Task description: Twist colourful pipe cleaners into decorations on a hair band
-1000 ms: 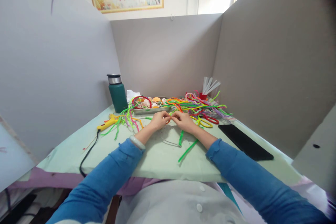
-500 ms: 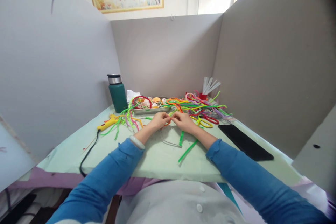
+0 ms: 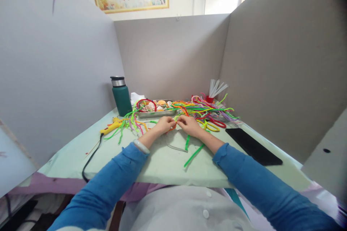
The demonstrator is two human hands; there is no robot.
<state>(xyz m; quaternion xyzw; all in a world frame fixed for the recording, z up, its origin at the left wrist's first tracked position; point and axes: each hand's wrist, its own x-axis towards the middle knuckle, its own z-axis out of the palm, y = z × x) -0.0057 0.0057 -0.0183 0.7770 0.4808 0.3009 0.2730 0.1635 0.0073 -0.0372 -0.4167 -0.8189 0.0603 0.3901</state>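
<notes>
My left hand (image 3: 164, 125) and my right hand (image 3: 188, 124) meet over the middle of the table, fingertips pinched close together. Between them is a small orange pipe cleaner (image 3: 171, 128), and both hands grip it, with part of it hidden by the fingers. Just beyond my hands lies a heap of coloured pipe cleaners (image 3: 200, 108). Near my right wrist, green pipe cleaner pieces (image 3: 194, 156) rest on the table, beside a thin grey one (image 3: 176, 148).
A green bottle (image 3: 122, 100) stands at the back left, near a yellow glue gun (image 3: 111, 127) with a black cord. Behind my hands sits a metal tray (image 3: 157, 114) of small pieces. Yellow-handled scissors (image 3: 213, 127), a red cup of white sticks (image 3: 209, 99) and a black slab (image 3: 253, 146) are rightward.
Both hands stay in nearly the same place. The orange pipe cleaner between them has shifted very slightly.
</notes>
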